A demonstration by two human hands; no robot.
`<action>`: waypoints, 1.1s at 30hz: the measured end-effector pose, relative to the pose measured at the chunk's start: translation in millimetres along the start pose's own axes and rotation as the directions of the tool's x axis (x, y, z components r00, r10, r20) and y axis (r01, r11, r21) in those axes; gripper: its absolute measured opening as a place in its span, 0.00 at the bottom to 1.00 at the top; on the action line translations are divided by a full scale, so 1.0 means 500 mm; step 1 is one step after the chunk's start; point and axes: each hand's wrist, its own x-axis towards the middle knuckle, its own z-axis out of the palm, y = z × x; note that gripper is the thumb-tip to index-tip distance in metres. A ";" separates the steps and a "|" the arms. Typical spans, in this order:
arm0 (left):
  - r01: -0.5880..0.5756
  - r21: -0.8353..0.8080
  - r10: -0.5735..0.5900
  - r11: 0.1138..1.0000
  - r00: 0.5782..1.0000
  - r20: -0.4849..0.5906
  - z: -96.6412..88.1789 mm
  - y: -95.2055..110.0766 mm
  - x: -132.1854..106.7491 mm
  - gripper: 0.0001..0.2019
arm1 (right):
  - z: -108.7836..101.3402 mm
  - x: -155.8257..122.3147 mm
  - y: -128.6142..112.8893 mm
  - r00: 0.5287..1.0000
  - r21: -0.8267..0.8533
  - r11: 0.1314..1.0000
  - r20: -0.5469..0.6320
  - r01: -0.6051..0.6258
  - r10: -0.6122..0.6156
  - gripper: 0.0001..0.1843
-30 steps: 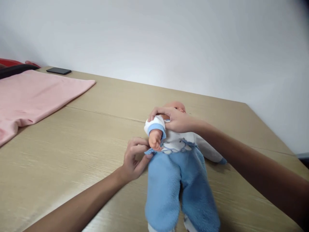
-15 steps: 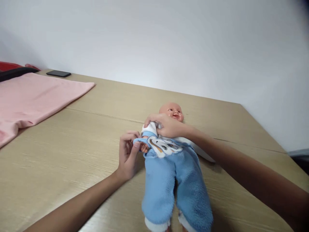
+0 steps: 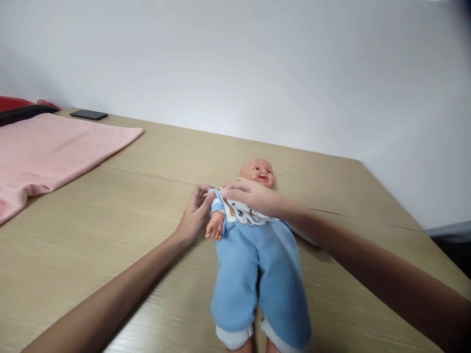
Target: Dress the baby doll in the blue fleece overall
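Note:
A baby doll (image 3: 256, 170) lies on its back, its head away from me, dressed in blue fleece overalls (image 3: 235, 274) with a white animal face on the bib. My left hand (image 3: 196, 211) pinches the overalls' blue strap at the doll's shoulder, on the left of the picture. Just beside it, my right hand (image 3: 248, 193) lies across the doll's upper chest, its fingers closed on the clothes near the same shoulder; its fingertips are partly hidden. The doll's bare hand (image 3: 215, 226) pokes out of a blue-cuffed sleeve below my left hand.
The wooden table (image 3: 110, 235) meets a pale wall at the back. A pink cloth (image 3: 66, 147) is spread at the left. Behind it are a black phone (image 3: 89, 114) and a red object (image 3: 14, 103) with a black edge.
My left hand has drawn the strap up past the doll's hand and arm to the shoulder. My right hand has shifted from the sleeve to beside the strap.

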 end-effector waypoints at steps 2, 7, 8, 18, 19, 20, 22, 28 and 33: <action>0.046 -0.009 -0.046 0.999 0.999 0.018 -0.006 -0.005 0.005 0.18 | 0.009 -0.028 -0.016 0.985 -0.100 0.990 -0.154 -0.099 0.083 0.14; 0.085 0.013 -0.085 0.996 0.996 0.036 -0.014 -0.027 0.031 0.22 | 0.022 -0.047 -0.003 0.961 -0.010 0.976 -0.177 -0.216 0.210 0.11; 0.096 0.019 -0.096 0.995 0.994 0.042 -0.014 -0.032 0.038 0.23 | 0.021 -0.042 0.008 0.954 0.029 0.968 -0.166 -0.249 0.250 0.12; 0.302 0.010 -0.299 0.953 0.937 0.182 -0.027 -0.025 0.072 0.27 | 0.013 -0.024 0.037 0.947 0.074 0.961 -0.167 -0.266 0.275 0.12; 0.320 0.003 -0.315 0.947 0.930 0.187 -0.026 -0.027 0.075 0.28 | 0.015 -0.023 0.035 0.947 0.082 0.958 -0.154 -0.274 0.284 0.12; 0.334 -0.004 -0.327 0.942 0.925 0.192 -0.024 -0.030 0.081 0.28 | 0.016 -0.023 0.034 0.947 0.090 0.956 -0.143 -0.278 0.289 0.11; 0.349 -0.019 -0.339 0.937 0.919 0.200 -0.018 -0.042 0.094 0.28 | 0.018 -0.023 0.035 0.948 0.106 0.955 -0.132 -0.275 0.288 0.11; 0.400 -0.011 -0.380 0.917 0.880 0.285 0.006 -0.073 0.129 0.20 | 0.025 -0.036 0.025 0.927 0.130 0.934 -0.136 -0.333 0.350 0.14; 0.400 0.078 -0.401 0.913 0.850 0.340 0.012 -0.056 0.114 0.21 | 0.024 -0.052 -0.005 0.903 -0.287 0.887 -0.346 -0.362 0.256 0.18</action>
